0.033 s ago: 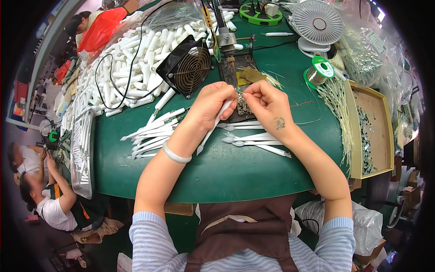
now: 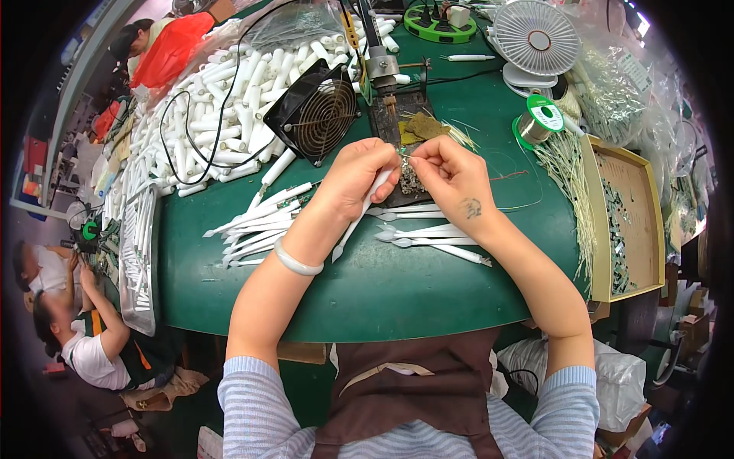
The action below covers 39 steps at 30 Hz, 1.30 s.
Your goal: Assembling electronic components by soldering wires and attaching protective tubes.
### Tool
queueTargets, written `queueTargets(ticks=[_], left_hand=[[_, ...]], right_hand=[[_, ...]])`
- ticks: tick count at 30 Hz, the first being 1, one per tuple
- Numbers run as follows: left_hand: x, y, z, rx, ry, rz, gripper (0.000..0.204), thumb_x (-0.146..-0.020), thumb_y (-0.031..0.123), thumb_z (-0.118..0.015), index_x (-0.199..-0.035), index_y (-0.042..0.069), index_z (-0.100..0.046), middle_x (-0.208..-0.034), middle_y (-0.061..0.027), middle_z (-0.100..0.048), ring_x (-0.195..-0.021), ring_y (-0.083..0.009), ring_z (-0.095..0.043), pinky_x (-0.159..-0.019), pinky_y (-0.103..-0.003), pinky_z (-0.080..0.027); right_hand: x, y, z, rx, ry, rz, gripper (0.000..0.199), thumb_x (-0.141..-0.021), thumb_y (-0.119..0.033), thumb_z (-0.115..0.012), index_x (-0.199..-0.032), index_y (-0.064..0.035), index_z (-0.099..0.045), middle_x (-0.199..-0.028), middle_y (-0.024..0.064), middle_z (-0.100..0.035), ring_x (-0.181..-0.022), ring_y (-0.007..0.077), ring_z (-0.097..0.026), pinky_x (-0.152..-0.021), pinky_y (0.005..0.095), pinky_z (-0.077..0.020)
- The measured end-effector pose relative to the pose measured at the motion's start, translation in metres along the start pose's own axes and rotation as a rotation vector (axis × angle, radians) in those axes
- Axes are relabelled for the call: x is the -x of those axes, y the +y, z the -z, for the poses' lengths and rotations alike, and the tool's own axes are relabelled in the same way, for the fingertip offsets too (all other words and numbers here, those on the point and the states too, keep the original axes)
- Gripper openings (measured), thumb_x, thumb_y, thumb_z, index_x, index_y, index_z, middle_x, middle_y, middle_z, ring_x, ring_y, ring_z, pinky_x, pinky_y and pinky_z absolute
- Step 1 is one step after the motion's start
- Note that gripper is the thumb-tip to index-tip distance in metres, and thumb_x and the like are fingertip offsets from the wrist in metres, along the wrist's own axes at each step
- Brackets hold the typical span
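Note:
My left hand (image 2: 367, 177) is closed around a white candle-shaped stick (image 2: 353, 229), whose pointed tip slants down toward me. The fingers of my right hand (image 2: 453, 172) are pinched together at the stick's upper end, on what looks like a thin pale wire (image 2: 406, 156). Both hands meet in front of the soldering stand (image 2: 381, 67); its dirty base and crumbly residue (image 2: 411, 180) lie just beyond my fingers. More white candle sticks (image 2: 264, 227) lie under and beside my left forearm, and another few sticks (image 2: 436, 234) are beside my right wrist.
A large heap of white tubes (image 2: 229, 115) covers the back left, with a black fan (image 2: 315, 111) next to it. Solder spool (image 2: 540, 121), white fan (image 2: 535, 40), pale wires (image 2: 573, 199) and a shallow box (image 2: 648, 229) stand right. A metal tray (image 2: 145, 306) edges the left.

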<state>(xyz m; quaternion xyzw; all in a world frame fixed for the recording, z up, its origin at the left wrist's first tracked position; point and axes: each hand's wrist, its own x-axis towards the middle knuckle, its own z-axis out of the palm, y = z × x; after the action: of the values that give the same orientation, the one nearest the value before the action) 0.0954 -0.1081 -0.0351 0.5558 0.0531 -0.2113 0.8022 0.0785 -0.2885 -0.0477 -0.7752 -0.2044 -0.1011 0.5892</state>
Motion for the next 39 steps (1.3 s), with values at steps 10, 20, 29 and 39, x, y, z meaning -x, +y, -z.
queueTargets(ticks=[10, 20, 29, 39], left_hand=[[0.001, 0.000, -0.002, -0.002, 0.005, -0.010, 0.013, -0.083, 0.007, -0.058, -0.075, 0.005, -0.049, -0.063, -0.0082, -0.057, -0.042, -0.0109, -0.045, -0.034, -0.025, -0.030], [0.010, 0.003, 0.015, 0.025, 0.018, 0.053, 0.008, -0.082, 0.005, -0.056, -0.076, 0.003, -0.052, -0.065, -0.0082, -0.057, -0.043, -0.0106, -0.044, -0.037, -0.024, -0.030], [0.047, -0.003, 0.005, -0.199, 0.074, -0.067, 0.016, -0.082, 0.001, -0.055, -0.072, 0.007, -0.045, -0.059, -0.0101, -0.054, -0.038, -0.0109, -0.040, -0.035, -0.025, -0.028], [0.088, -0.003, -0.005, -0.213, 0.041, -0.158, 0.013, -0.080, 0.003, -0.062, -0.077, 0.005, -0.050, -0.062, -0.0054, -0.059, -0.044, -0.0080, -0.050, -0.039, -0.021, -0.034]], right_hand=[[0.000, 0.001, 0.000, -0.003, -0.005, -0.010, 0.007, -0.090, -0.004, -0.067, -0.094, 0.0000, -0.064, -0.075, -0.0042, -0.060, -0.061, 0.0001, -0.043, -0.052, 0.0185, -0.0353], [0.002, -0.003, 0.007, -0.056, 0.006, -0.037, 0.007, -0.091, -0.005, -0.067, -0.094, -0.0007, -0.063, -0.076, -0.0045, -0.058, -0.062, -0.0001, -0.043, -0.054, 0.0178, -0.0352], [0.006, -0.011, 0.020, -0.052, 0.006, -0.051, 0.007, -0.093, -0.007, -0.065, -0.094, -0.0013, -0.061, -0.075, -0.0055, -0.055, -0.063, -0.0003, -0.042, -0.054, 0.0174, -0.0341], [0.011, -0.021, 0.033, -0.070, -0.145, -0.110, 0.006, -0.092, -0.005, -0.064, -0.094, -0.0016, -0.060, -0.078, -0.0057, -0.052, -0.064, -0.0001, -0.040, -0.055, 0.0173, -0.0335]])
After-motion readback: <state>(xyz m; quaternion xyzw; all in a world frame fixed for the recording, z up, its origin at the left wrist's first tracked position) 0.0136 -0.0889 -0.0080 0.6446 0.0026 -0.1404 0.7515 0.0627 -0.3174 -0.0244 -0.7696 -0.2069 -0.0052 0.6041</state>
